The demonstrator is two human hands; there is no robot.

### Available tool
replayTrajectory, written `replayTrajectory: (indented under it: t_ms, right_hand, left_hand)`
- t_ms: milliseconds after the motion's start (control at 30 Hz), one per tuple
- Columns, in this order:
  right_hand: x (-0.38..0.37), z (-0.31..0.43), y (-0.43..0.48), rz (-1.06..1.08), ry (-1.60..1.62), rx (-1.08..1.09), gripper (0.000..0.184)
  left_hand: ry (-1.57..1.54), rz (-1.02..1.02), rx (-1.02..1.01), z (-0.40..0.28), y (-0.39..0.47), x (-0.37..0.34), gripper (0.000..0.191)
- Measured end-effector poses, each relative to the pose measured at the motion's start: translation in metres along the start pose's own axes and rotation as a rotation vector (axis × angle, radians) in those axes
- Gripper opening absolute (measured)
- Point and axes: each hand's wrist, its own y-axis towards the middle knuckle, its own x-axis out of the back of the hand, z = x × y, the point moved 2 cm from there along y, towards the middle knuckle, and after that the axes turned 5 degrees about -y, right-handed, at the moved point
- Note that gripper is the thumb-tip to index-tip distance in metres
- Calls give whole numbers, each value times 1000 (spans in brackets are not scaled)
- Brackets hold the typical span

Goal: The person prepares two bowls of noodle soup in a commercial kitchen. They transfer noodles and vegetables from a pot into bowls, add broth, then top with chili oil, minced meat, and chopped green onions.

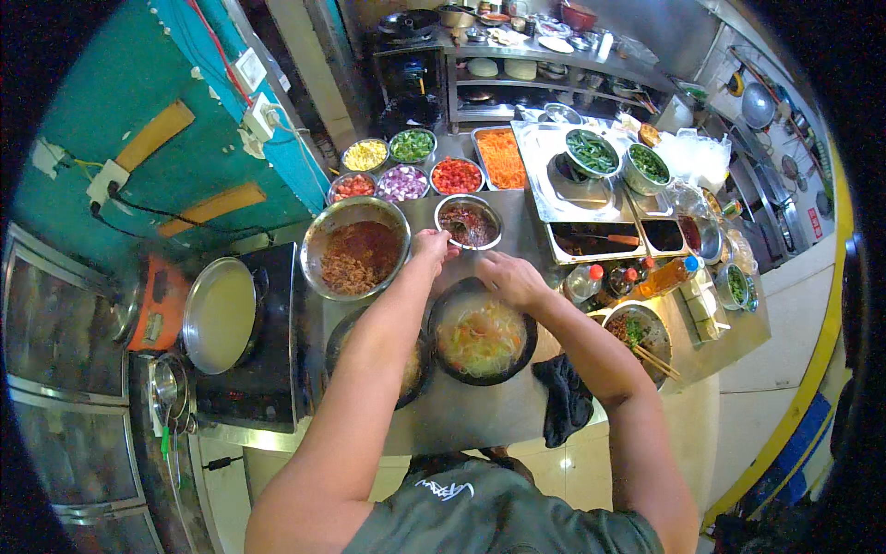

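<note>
My left hand [435,249] is at the near left rim of a small metal bowl of dark red chili-like sauce [471,223], closed on the handle of a metal spoon [458,227] that rests in it. Just below that bowl, my right hand [511,278] hovers over the far rim of a black bowl of noodle soup [482,338]; its fingers are bent, and I cannot tell if they hold anything. A second black bowl [415,374] is partly hidden under my left forearm. A large metal bowl of minced meat in red oil [363,256] stands to the left.
Metal bowls of diced vegetables [403,183] and a tray of shredded carrot [500,159] line the far side. Bottles [583,282], a bowl with chopsticks [640,339] and a black cloth [564,398] lie right. A pot of pale broth [221,315] stands on the left cooktop [270,388].
</note>
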Motion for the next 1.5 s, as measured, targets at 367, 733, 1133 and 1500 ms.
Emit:
replayTrajectory:
  t_ms: [367,733,1133,1500]
  right_hand:
    - [66,51,-97,-245,281,120,10]
    - [79,33,-95,-428,1025,-322,30]
    - [67,48,-150,-395,809,-247,20]
    - [27,94,-163,-279,274,-16,15]
  left_hand:
    - [-241,111,-162,-28,-146,29,14]
    - [-316,-59,-265,26,-250,61,16]
    - [-368,-221,-428,34,-313,161,15]
    - [-398,-144,-400,28,-326,201,16]
